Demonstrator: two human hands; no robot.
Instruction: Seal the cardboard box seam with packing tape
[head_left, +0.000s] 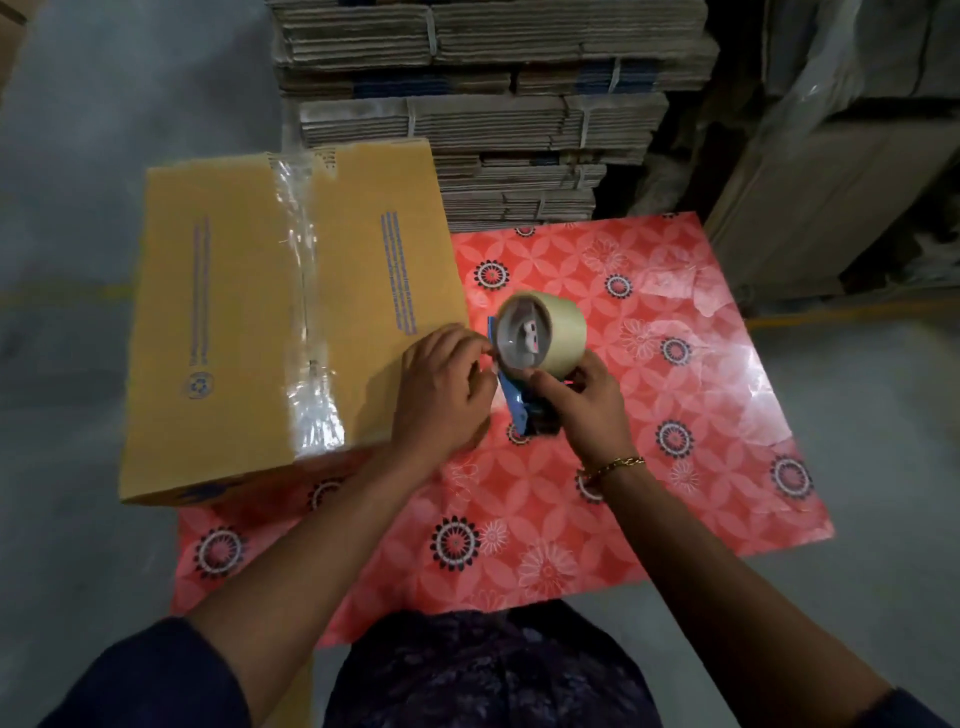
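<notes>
A closed yellow-brown cardboard box (218, 322) lies on the left part of a red flowered table (649, 467). A strip of clear tape (306, 322) runs along its middle seam from the far edge to the near edge. To the right of the box, my right hand (587, 410) grips the blue tape dispenser (519, 400) by its handle, with the roll of tan packing tape (550, 332) on top. My left hand (441, 389) rests at the box's right edge, its fingertips pinched at the dispenser's front by the roll.
Tall stacks of bundled flat cardboard (493, 104) stand right behind the table. Wrapped cartons (857, 156) fill the right side. Grey concrete floor (78, 156) lies to the left and right of the table.
</notes>
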